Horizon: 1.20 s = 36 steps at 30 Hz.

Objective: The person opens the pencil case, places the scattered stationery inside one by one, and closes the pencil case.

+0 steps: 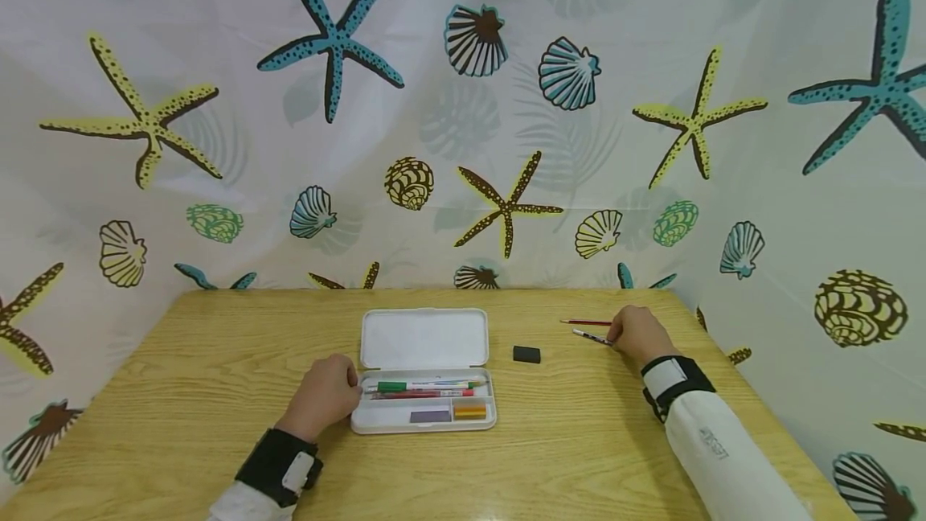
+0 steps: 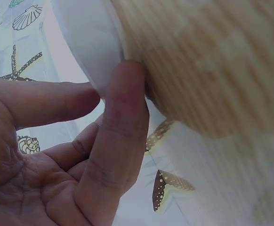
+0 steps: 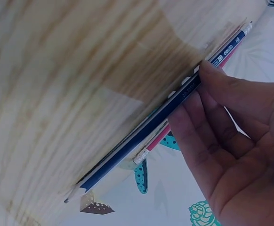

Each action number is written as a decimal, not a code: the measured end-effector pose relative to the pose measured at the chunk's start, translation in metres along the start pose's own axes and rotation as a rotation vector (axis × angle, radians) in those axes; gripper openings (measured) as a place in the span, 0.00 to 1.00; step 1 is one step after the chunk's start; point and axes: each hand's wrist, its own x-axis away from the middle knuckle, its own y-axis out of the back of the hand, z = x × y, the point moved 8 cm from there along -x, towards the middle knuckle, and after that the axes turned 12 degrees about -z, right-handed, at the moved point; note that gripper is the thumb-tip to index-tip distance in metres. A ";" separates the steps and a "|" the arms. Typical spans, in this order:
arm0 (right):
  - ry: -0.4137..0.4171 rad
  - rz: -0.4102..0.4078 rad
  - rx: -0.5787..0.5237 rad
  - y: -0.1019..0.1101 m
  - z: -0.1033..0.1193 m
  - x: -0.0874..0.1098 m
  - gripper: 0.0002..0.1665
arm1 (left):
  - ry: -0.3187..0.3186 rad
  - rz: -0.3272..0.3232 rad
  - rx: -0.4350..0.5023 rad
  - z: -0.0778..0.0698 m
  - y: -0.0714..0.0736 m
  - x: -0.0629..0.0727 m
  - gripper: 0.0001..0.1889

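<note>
Probably a curtained-off indoor workspace: starfish-print cloth (image 1: 405,123) hangs behind a wooden table (image 1: 571,416).

Black block (image 1: 526,354) between white case (image 1: 424,429) and blue pencil (image 3: 113,159), blocking low straight slide; front worktop (image 1: 564,449) leaves room.

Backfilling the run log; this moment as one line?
left hand: pinches left edge of case | right hand: pinches blue pencil | case: open | black block: on table, right of case

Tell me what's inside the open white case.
The white case holds a green-and-white pen and red writing tool in back, a purplish-grey piece and orange block in front. Anything beneath these is covered.
</note>
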 end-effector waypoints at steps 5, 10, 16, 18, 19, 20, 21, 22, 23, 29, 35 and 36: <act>0.013 -0.002 -0.005 0.000 0.001 0.000 0.03 | -0.004 -0.002 0.002 0.000 0.000 0.000 0.05; 0.037 -0.008 -0.007 0.003 0.003 0.003 0.03 | -0.007 -0.005 0.002 0.000 0.000 0.000 0.06; 0.062 -0.023 -0.009 0.006 0.010 0.006 0.03 | -0.004 -0.003 0.004 0.000 0.001 0.000 0.06; 0.065 -0.026 -0.005 0.006 0.013 0.007 0.04 | -0.003 -0.002 0.003 0.000 0.001 0.000 0.06; 0.065 -0.028 -0.004 0.007 0.015 0.007 0.04 | -0.002 -0.002 0.002 0.000 0.001 0.001 0.06; 0.068 -0.032 -0.002 0.007 0.016 0.008 0.05 | -0.004 -0.001 0.001 -0.001 0.001 0.001 0.06; 0.071 -0.033 -0.003 0.008 0.019 0.008 0.05 | -0.007 -0.001 0.000 -0.001 0.002 0.001 0.06; 0.079 -0.035 -0.006 0.009 0.021 0.009 0.05 | -0.005 0.000 -0.001 -0.001 0.002 0.001 0.06; 0.089 -0.038 -0.008 0.011 0.025 0.011 0.06 | -0.004 0.000 -0.002 -0.001 0.002 0.001 0.06; 0.133 -0.046 -0.020 0.019 0.046 0.017 0.06 | 0.014 0.004 -0.001 0.001 0.000 0.000 0.06; 0.182 -0.053 -0.020 0.026 0.068 0.020 0.05 | 0.022 0.005 0.001 0.004 -0.002 -0.002 0.06; 0.193 -0.053 -0.024 0.028 0.073 0.021 0.05 | 0.022 0.004 0.000 0.004 -0.002 -0.002 0.06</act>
